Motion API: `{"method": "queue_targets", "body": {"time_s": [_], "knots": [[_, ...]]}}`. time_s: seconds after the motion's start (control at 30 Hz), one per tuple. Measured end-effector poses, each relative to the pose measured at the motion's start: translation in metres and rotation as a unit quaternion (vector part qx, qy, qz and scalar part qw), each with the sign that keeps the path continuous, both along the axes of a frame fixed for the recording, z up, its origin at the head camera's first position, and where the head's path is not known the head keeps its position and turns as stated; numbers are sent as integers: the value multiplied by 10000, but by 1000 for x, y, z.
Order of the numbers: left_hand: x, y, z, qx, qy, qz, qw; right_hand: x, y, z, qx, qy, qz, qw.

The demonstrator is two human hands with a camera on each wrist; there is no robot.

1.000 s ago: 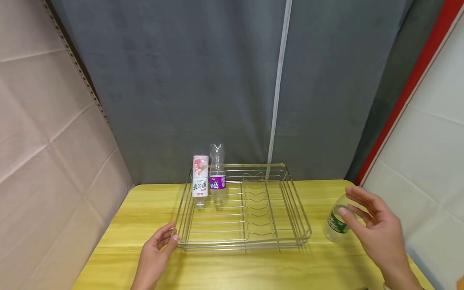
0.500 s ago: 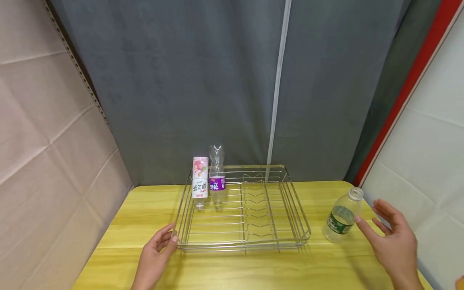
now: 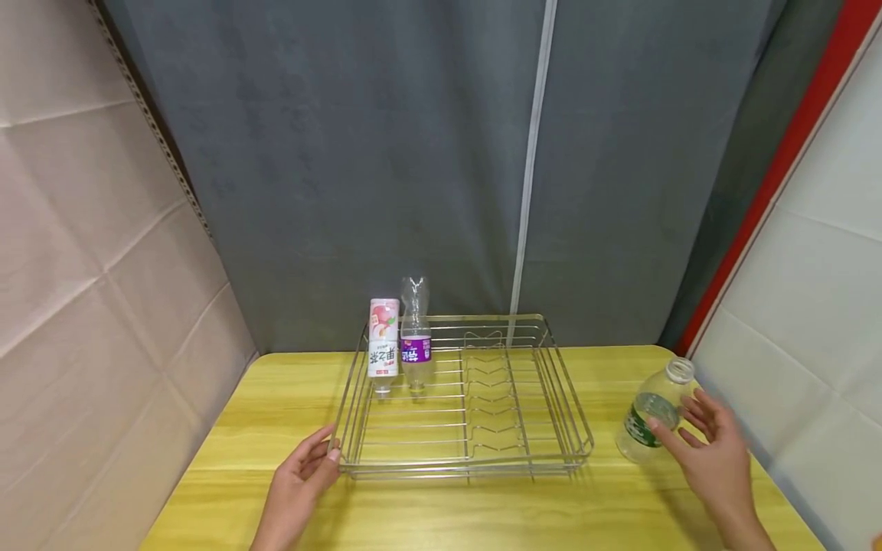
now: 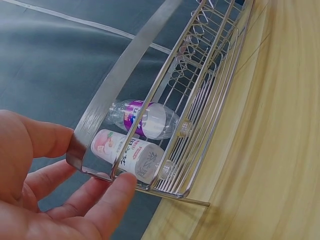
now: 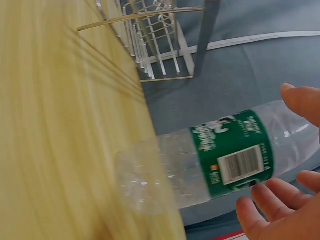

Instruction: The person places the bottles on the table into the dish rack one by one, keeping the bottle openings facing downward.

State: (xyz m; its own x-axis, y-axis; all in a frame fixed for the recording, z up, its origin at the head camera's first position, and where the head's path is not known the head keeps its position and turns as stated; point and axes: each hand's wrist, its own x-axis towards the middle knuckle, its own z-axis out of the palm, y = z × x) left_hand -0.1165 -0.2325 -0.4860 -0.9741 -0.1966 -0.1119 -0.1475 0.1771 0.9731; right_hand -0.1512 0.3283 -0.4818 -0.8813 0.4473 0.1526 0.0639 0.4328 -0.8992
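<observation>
A metal wire dish rack (image 3: 468, 460) stands on the table, its front left corner pinched between the thumb and fingers of my left hand (image 3: 300, 478). Upside down at the rack's back left are a pink and white bottle (image 3: 383, 337) and a clear bottle with a purple label (image 3: 416, 350). To the right of the rack, a clear, uncapped plastic bottle with a green label (image 3: 644, 428) stands upright. My right hand (image 3: 717, 455) reaches around its right side, with thumb and fingers spread on either side of it. The right wrist view shows the fingertips (image 5: 260, 195) right at the label's edge.
The yellow wood-grain table (image 3: 441, 513) extends under everything. A grey curtain (image 3: 386, 168) hangs behind it. Pale fabric panels (image 3: 103, 306) close off the left side, and a white panel (image 3: 827, 321) with a red edge stands on the right.
My right hand first draws back rightward from the green-labelled bottle, then comes in again from the right to its side. My left hand keeps its place at the rack's corner.
</observation>
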Motion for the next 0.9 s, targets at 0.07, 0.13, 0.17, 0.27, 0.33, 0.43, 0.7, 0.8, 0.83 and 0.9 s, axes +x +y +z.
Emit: {"method": "queue_targets", "body": {"time_s": [0.07, 0.13, 0.17, 0.27, 0.33, 0.43, 0.7, 0.8, 0.83, 0.9], "knots": [[0, 1, 0, 39, -11, 9, 10000, -1, -1, -5, -48, -46, 41, 10000], [1, 1, -1, 66, -2, 22, 10000, -2, -1, -10, -65, -95, 88, 9999], [1, 1, -1, 75, 1, 22, 10000, -3, -2, -12, -50, -136, 84, 9999], [0, 0, -1, 103, 11, -19, 9999, -7, -1, -16, -19, -217, 138, 9997], [0, -1, -1, 104, 33, -50, 9999, -9, 0, -17, 42, -274, 168, 9995], [-1, 0, 0, 115, 69, -87, 9999, -11, 1, -18, 142, -318, 197, 9992], [-1, 0, 0, 109, 57, -73, 9999, -13, 2, -20, 246, -373, 170, 9989], [-1, -1, 0, 115, 36, -68, 9999, -13, 2, -20, 242, -420, 180, 9987], [-1, -1, 0, 118, 26, -67, 9999, -12, 2, -19, 256, -437, 187, 9985], [-1, -1, -1, 109, 13, -66, 9999, -11, 2, -17, 282, -452, 196, 9984]]}}
